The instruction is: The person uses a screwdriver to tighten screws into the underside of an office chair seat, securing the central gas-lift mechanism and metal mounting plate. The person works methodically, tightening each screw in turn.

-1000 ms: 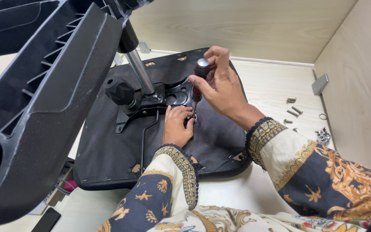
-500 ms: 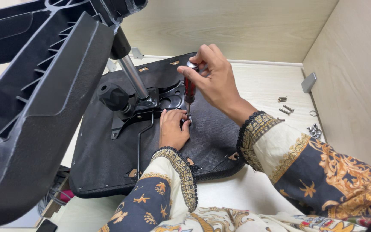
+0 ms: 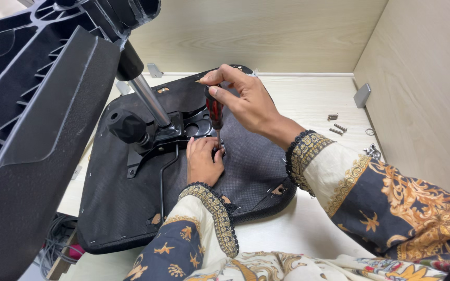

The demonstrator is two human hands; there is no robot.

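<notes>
An upturned black chair seat [image 3: 115, 203] lies on the pale wooden table [image 3: 319, 229]. A black metal mechanism plate [image 3: 188, 127] with a round knob [image 3: 126, 126] and a silver gas cylinder [image 3: 149, 99] is mounted on it. My right hand [image 3: 240, 99] grips a screwdriver [image 3: 214, 112] with a red and black handle, held upright with its tip down at the plate's edge. My left hand [image 3: 203, 161] rests on the seat underside, fingers steadying the screwdriver tip. What lies under the tip is hidden.
The black chair base [image 3: 32, 119] looms at the left, close to the camera. Loose screws [image 3: 337, 125] and small metal parts [image 3: 373, 152] lie at the right by a wooden side wall [image 3: 423, 93]. Cables [image 3: 58, 239] hang below the table's left edge.
My right hand has lifted slightly and shifted its grip down the screwdriver handle, now standing upright over the plate. The left hand stays at the tip.
</notes>
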